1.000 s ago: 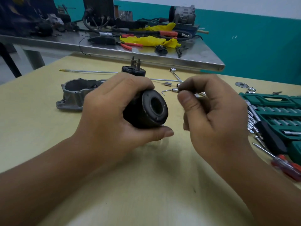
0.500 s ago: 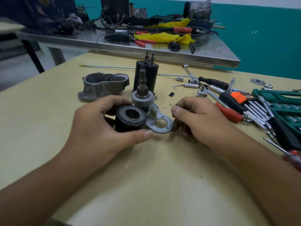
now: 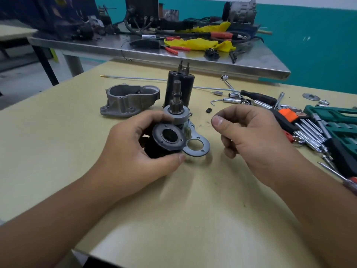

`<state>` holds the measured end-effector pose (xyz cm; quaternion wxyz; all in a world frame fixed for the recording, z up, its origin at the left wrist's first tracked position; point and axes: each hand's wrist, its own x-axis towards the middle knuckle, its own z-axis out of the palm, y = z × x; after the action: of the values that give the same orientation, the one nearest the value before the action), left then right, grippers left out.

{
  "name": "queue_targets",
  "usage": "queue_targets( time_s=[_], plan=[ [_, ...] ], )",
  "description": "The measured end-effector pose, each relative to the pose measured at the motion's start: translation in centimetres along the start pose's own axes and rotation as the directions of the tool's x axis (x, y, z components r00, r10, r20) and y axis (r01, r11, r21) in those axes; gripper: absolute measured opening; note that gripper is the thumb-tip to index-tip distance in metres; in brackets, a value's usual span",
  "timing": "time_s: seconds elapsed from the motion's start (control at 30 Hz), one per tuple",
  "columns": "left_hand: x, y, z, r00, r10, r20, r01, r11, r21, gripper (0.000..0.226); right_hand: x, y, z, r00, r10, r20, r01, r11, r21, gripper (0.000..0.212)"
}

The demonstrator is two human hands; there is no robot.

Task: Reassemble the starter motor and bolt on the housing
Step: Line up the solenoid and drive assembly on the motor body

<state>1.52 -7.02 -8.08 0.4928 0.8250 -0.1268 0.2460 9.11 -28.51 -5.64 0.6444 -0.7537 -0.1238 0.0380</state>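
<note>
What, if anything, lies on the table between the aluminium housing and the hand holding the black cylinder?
Nothing visible: bare tabletop separates the housing from the left hand, which grips the black cylinder.

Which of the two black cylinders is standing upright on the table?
The tall black cylinder at the back, with pins on top; the short black cylinder is tilted in the left hand.

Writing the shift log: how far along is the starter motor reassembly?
Early. Done: the geared shaft assembly stands upright on its flat mounting plate, in front of the black motor body. In hand: the left hand grips a black cylindrical part; the right hand has curled fingers, contents not visible. Left: the aluminium housing lies separate, unbolted; sockets lie loose.
</note>
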Motion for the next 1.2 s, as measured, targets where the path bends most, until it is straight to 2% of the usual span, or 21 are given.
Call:
queue_targets(
  time_s=[0.07, 0.13, 0.23, 0.33, 0.4, 0.43, 0.5, 0.6, 0.7, 0.8, 0.9, 0.93, 0.97, 1.0, 1.03, 1.07, 1.1, 1.2],
  plan=[
    [-0.1, -0.2, -0.1, 1.000, -0.013, -0.005, 0.013, 0.995, 0.101, 0.052, 0.3, 0.0, -0.2, 0.994, 0.103, 0.029, -0.102, 0.994, -0.046, 0.010],
    [-0.2, -0.3, -0.1, 0.999, -0.040, -0.006, 0.040, 0.988, 0.149, 0.050, 0.1, 0.1, 0.0, 0.964, 0.227, 0.138, -0.229, 0.973, 0.000, 0.010],
    [-0.3, -0.1, 0.0, 0.999, -0.039, -0.004, 0.039, 0.986, 0.164, 0.050, -0.3, 0.1, 0.5, 0.924, 0.278, 0.263, -0.310, 0.947, 0.089, 0.013],
    [-0.2, 0.1, -0.2, 0.999, -0.041, -0.027, 0.044, 0.990, 0.132, 0.054, -0.5, -0.2, 0.3, 0.884, 0.309, 0.350, -0.322, 0.946, -0.023, 0.017],
    [-0.1, 0.2, -0.5, 0.997, -0.064, -0.050, 0.067, 0.995, 0.076, 0.057, -0.2, -0.2, 0.0, 0.923, 0.269, 0.275, -0.262, 0.963, -0.062, 0.017],
    [-0.1, 0.1, -0.6, 0.996, -0.074, -0.058, 0.076, 0.997, 0.034, 0.059, -0.1, -0.3, -0.1, 0.948, 0.231, 0.219, -0.232, 0.972, -0.020, 0.016],
    [-0.2, -0.1, -1.0, 0.992, -0.103, -0.077, 0.098, 0.993, -0.061, 0.061, 0.3, -0.3, -0.1, 0.969, 0.199, 0.147, -0.225, 0.956, 0.190, 0.011],
    [-0.3, -0.1, -1.3, 0.985, -0.137, -0.108, 0.121, 0.982, -0.143, 0.062, 0.8, 0.1, 0.1, 0.952, 0.270, 0.144, -0.306, 0.824, 0.476, 0.020],
    [-0.3, -0.1, -1.4, 0.981, -0.162, -0.110, 0.141, 0.973, -0.182, 0.062, 0.8, 0.4, 1.0, 0.929, 0.324, 0.178, -0.367, 0.752, 0.547, 0.017],
    [-0.2, 0.0, -1.5, 0.981, -0.178, -0.079, 0.157, 0.964, -0.212, 0.062, 1.0, -0.1, 1.8, 0.949, 0.287, 0.129, -0.313, 0.892, 0.325, 0.015],
    [-0.1, -0.1, -1.6, 0.980, -0.188, -0.061, 0.170, 0.958, -0.232, 0.063, 1.8, -1.0, 2.2, 0.944, 0.301, 0.135, -0.310, 0.950, 0.049, 0.023],
    [-0.1, -0.1, -1.7, 0.979, -0.196, -0.061, 0.176, 0.956, -0.235, 0.062, 2.1, -1.3, 2.5, 0.959, 0.257, 0.121, -0.251, 0.966, -0.063, 0.022],
    [-0.1, -0.2, -1.8, 0.977, -0.205, -0.063, 0.185, 0.954, -0.236, 0.062, 2.4, -1.4, 2.7, 0.981, 0.158, 0.111, -0.131, 0.967, -0.219, 0.019],
    [-0.1, -0.3, -1.8, 0.975, -0.214, -0.064, 0.194, 0.952, -0.237, 0.061, 2.5, -1.5, 2.9, 0.992, 0.020, 0.128, 0.033, 0.917, -0.398, 0.018],
    [0.0, -0.4, -1.9, 0.974, -0.220, -0.062, 0.200, 0.950, -0.238, 0.060, 2.6, -1.5, 3.1, 0.976, -0.115, 0.183, 0.197, 0.822, -0.535, 0.020],
    [0.0, -0.5, -2.0, 0.973, -0.223, -0.057, 0.203, 0.949, -0.240, 0.058, 2.8, -1.3, 3.2, 0.949, -0.204, 0.239, 0.310, 0.738, -0.600, 0.020],
    [0.0, -0.6, -2.0, 0.973, -0.224, -0.052, 0.205, 0.948, -0.242, 0.056, 2.9, -1.2, 3.3, 0.931, -0.248, 0.266, 0.363, 0.696, -0.620, 0.019],
    [0.0, -0.7, -2.0, 0.972, -0.229, -0.050, 0.210, 0.947, -0.244, 0.052, 3.1, -0.5, 3.5, 0.899, -0.299, 0.321, 0.437, 0.667, -0.603, 0.016]
  ],
)
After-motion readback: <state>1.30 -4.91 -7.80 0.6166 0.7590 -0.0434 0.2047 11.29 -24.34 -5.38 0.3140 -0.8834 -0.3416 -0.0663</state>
